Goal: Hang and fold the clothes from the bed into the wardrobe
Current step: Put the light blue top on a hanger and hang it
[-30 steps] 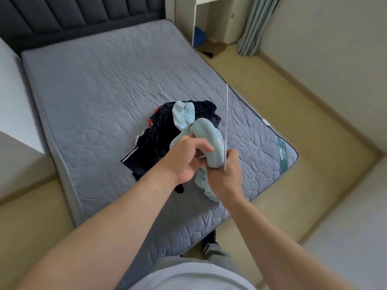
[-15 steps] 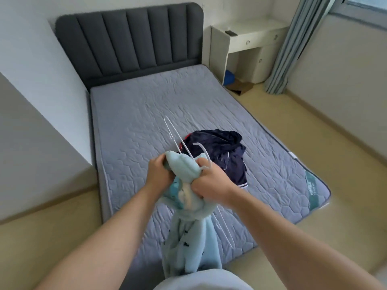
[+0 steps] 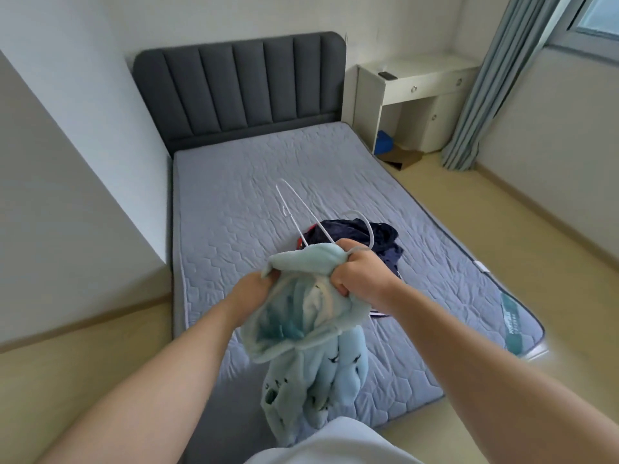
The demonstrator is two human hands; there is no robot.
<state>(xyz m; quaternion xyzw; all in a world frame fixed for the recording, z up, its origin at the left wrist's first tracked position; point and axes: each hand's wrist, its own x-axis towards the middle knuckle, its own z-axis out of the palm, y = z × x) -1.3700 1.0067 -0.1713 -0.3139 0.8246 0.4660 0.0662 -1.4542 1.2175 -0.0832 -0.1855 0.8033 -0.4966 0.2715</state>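
Here left hand (image 3: 252,291) and right hand (image 3: 363,279) clutch one blue fleece (image 3: 310,333); right fingers (image 3: 342,283) also grasp one hanger (image 3: 303,214).

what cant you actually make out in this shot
All in the head view:
The wardrobe: outside the frame.
The white hanger: lower part hidden inside the light blue garment and under the right hand.
The left hand: fingertips buried in the garment.
The dark clothes pile: partly behind the right hand, so the pieces cannot be counted.
The mattress label: print too blurred to read.
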